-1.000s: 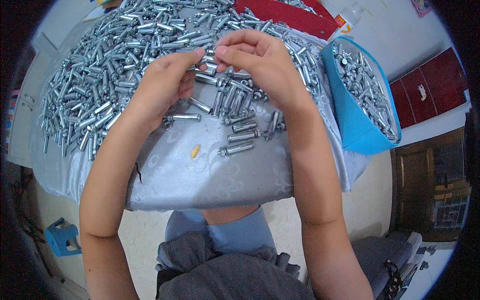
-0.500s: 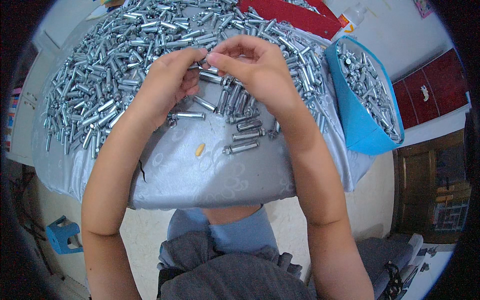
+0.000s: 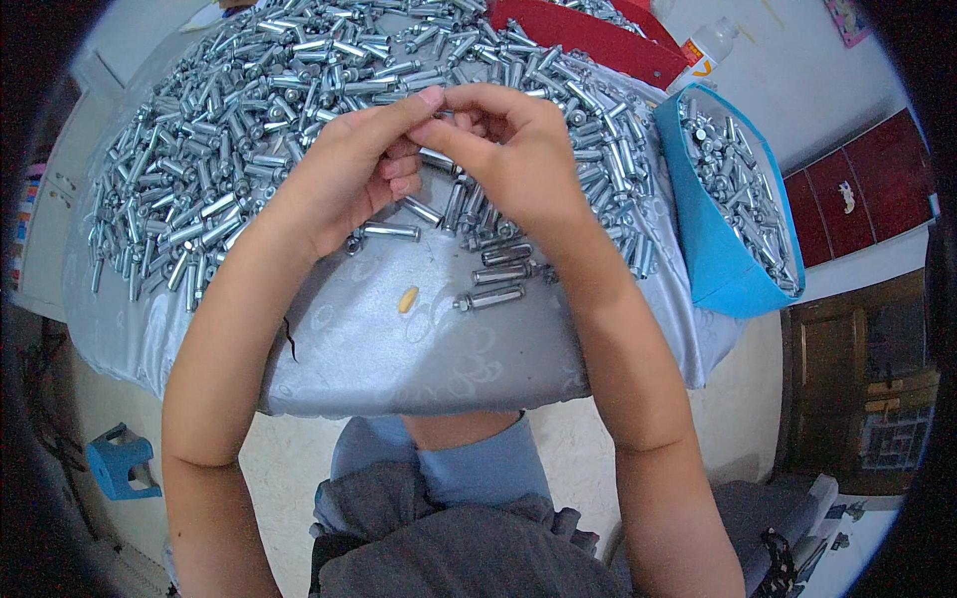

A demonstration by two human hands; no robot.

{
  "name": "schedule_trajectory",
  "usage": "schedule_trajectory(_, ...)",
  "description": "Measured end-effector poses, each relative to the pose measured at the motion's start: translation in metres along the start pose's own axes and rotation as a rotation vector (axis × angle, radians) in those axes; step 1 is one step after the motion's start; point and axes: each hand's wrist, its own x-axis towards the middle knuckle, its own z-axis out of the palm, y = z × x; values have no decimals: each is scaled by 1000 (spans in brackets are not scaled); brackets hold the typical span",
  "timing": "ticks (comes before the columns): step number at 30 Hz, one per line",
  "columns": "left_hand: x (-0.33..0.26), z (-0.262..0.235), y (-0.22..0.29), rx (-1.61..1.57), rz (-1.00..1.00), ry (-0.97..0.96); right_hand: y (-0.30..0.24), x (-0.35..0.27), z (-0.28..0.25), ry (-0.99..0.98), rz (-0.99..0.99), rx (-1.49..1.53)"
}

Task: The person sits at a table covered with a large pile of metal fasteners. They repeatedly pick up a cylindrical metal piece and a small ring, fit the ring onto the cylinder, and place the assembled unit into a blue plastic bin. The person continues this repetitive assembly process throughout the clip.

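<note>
My left hand (image 3: pixel 354 164) and my right hand (image 3: pixel 523 154) meet over the near part of the table, thumbs and fingertips pinched together. Whatever they hold between them is hidden behind the fingers. Under and around them lie silver expansion bolts, with sleeves and nuts. A single bolt (image 3: pixel 391 231) rests just below my left hand. Close to my right wrist, a small group of bolts lies apart from the big pile, the nearest bolt (image 3: pixel 490 297) lying sideways. The large pile of bolts (image 3: pixel 199 149) spreads across the far and left side of the table.
A blue fabric bin (image 3: pixel 733 284) full of bolts stands at the right. Behind it are a red container (image 3: pixel 598 45) and a clear bottle (image 3: pixel 710 45). A small yellowish piece (image 3: pixel 408 299) lies on the shiny grey tablecloth (image 3: pixel 349 364). A blue stool (image 3: pixel 122 463) stands on the floor at left.
The view has shifted slightly. My hands remain joined, and their fingertips have drawn closer, now covering the spot between them. The bolts on the table look unchanged.
</note>
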Motion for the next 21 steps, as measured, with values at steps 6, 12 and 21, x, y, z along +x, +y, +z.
schedule_trajectory(6, -2, -1, 5, -105, 0, -8, -10, 4, -12, -21, -64, 84)
schedule_trajectory(12, -1, -2, 12, -199, -36, 50, -4, 14, -53, 384, 41, -131)
schedule_trajectory(21, -2, 1, 11, -178, -49, 124, 21, 14, -80, 434, -31, -595)
